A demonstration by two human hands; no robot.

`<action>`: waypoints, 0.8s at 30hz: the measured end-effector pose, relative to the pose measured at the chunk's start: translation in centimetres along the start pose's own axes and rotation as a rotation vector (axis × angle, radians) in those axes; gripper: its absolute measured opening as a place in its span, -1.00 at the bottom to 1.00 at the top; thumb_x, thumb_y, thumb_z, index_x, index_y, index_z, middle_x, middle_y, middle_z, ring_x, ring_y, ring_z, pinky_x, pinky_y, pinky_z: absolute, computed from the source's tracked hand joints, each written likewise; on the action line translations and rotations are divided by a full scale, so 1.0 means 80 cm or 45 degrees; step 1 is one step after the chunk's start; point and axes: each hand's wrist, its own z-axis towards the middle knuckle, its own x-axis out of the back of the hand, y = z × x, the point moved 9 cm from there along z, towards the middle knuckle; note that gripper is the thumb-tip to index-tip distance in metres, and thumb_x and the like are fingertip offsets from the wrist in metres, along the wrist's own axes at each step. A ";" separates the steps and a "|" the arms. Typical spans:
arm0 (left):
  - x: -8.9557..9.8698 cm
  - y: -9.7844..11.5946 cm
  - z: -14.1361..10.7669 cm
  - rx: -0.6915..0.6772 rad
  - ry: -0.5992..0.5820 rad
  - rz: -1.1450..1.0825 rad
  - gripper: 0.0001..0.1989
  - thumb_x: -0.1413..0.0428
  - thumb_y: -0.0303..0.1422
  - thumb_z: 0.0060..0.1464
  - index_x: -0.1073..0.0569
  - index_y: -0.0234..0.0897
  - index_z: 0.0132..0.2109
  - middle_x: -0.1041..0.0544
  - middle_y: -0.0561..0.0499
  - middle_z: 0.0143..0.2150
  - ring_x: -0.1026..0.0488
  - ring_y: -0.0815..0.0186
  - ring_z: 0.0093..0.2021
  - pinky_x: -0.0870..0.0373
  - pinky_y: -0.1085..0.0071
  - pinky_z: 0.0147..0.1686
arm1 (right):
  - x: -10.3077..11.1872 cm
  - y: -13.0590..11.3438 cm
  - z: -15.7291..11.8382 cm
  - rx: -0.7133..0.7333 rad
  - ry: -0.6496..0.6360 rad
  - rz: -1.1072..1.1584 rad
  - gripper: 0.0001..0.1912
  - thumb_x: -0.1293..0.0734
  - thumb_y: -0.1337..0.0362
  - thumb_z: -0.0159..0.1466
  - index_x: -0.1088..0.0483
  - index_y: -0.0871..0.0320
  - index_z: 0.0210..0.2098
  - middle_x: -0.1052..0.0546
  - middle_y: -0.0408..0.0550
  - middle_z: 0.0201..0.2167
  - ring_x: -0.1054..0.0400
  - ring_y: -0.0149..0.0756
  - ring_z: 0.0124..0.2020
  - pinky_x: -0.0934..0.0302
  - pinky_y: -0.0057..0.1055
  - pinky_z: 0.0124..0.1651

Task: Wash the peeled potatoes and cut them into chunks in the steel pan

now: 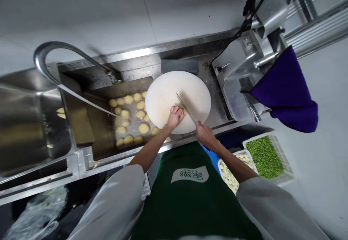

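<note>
Knife (186, 108) over potato (183, 111) on board (168, 91)

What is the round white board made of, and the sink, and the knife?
The round cutting board looks like plastic: plain matte white, smooth, fairly thick. The sink looks like stainless steel: grey, shiny, with reflections. The knife blade seems to be polished steel, bright and thin; its handle is hidden in the right hand. The left hand steadies a peeled potato.

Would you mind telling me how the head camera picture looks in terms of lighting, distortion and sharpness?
Head view: strong wide-angle bending, so the counter edge and faucet curve; even, soft overhead light with faint shadows; mild glare on the steel sink; the knife and left hand on the cutting board look slightly soft; the right hand is a little clearer.
</note>
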 end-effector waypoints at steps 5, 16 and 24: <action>-0.004 0.002 -0.003 -0.011 -0.004 0.024 -0.74 0.10 -0.35 0.36 -0.47 -0.23 -0.20 -0.44 -0.13 -0.15 -0.28 0.13 -0.10 -0.34 0.16 -0.03 | -0.006 -0.007 0.006 -0.011 -0.066 -0.044 -0.70 -0.08 0.41 0.41 -0.20 0.32 0.11 -0.56 0.31 -0.10 -0.51 -0.01 -0.01 -0.31 -0.25 -0.01; -0.004 0.000 -0.008 -0.093 0.095 -0.015 -0.73 0.12 -0.37 0.37 -0.46 -0.28 -0.19 -0.41 -0.13 -0.22 -0.30 0.14 -0.14 -0.34 0.15 -0.07 | 0.010 -0.016 0.013 -0.003 -0.008 -0.099 -0.67 0.00 0.32 0.47 -0.24 0.31 0.08 -0.58 0.28 -0.17 -0.53 -0.01 -0.08 -0.31 -0.26 -0.05; 0.013 0.005 -0.023 -0.099 0.133 -0.111 -0.76 0.10 -0.36 0.39 -0.46 -0.28 -0.13 -0.46 -0.14 -0.16 -0.33 0.16 -0.10 -0.35 0.17 -0.07 | 0.009 -0.024 0.025 -0.001 -0.008 -0.132 -0.63 0.03 0.31 0.47 -0.24 0.31 0.12 -0.58 0.28 -0.12 -0.52 -0.06 -0.06 -0.31 -0.29 -0.03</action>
